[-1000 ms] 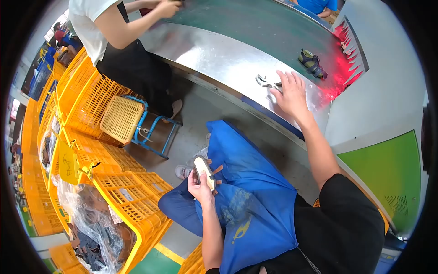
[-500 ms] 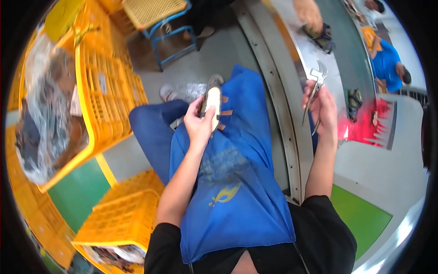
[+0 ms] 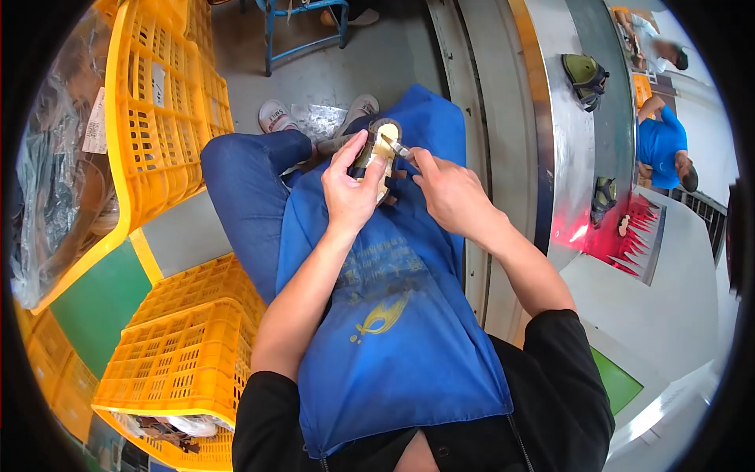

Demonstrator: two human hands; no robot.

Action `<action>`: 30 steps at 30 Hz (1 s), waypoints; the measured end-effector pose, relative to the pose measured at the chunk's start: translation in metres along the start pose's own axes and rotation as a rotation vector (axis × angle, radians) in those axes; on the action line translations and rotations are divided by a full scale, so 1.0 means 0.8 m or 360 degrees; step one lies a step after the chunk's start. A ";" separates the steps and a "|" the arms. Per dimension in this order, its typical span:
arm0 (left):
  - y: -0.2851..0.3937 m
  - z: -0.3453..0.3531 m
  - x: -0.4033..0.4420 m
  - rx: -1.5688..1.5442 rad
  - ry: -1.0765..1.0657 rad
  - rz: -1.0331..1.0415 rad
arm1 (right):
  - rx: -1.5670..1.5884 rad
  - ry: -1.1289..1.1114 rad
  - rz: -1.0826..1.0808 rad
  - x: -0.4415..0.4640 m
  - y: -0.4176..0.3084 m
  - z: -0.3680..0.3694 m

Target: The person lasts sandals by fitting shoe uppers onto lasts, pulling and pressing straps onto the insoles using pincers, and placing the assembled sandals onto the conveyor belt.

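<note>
My left hand [image 3: 351, 190] is closed around a small unfinished shoe [image 3: 387, 135] above my lap. Its pale underside faces up, with a dark upper edge around it. Loose brown straps stick out on its right side. In my right hand [image 3: 454, 190] are metal pincers [image 3: 399, 149], mostly hidden by the fingers. Their jaw end is at the shoe's underside near its far end; whether they grip any material I cannot tell. A blue apron [image 3: 377, 322] lies under both hands.
Yellow crates [image 3: 161, 118] stand at left, one lower crate [image 3: 177, 346] nearer me. A conveyor bench [image 3: 566, 149] at right carries olive-and-black shoes [image 3: 583, 79], beside a red-lit opening [image 3: 617, 236]. A blue stool [image 3: 303, 43] is ahead. A person in blue [image 3: 661, 149] sits beyond the bench.
My right hand has brought the pincers from beside the bench left and down to the shoe. My left hand still holds the shoe. Another person's hand has left the shoe on the bench.
</note>
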State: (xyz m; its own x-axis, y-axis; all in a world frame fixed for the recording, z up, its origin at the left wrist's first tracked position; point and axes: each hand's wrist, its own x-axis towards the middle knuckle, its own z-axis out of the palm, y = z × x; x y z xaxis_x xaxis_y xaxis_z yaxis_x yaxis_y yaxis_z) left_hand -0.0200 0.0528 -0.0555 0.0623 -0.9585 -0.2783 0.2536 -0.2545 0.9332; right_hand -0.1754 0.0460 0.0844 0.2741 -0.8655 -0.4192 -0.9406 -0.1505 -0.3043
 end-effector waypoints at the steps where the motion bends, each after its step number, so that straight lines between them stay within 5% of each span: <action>1: 0.000 -0.001 0.001 0.0056 0.0002 0.0105 | -0.0075 0.0055 -0.0035 0.002 0.000 0.004; 13: -0.006 0.003 0.000 0.0153 0.0042 0.0267 | -0.0585 -0.0017 -0.0050 0.004 -0.010 -0.003; 30: 0.007 0.012 0.001 -0.0175 0.0085 0.0239 | -0.0287 -0.0027 -0.0023 0.006 0.008 0.000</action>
State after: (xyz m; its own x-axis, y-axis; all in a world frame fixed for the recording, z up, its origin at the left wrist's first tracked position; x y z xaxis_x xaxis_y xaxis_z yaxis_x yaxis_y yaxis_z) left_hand -0.0276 0.0497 -0.0486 0.1578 -0.9757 -0.1523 0.3412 -0.0909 0.9356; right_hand -0.1799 0.0406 0.0802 0.2899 -0.8547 -0.4306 -0.9567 -0.2475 -0.1530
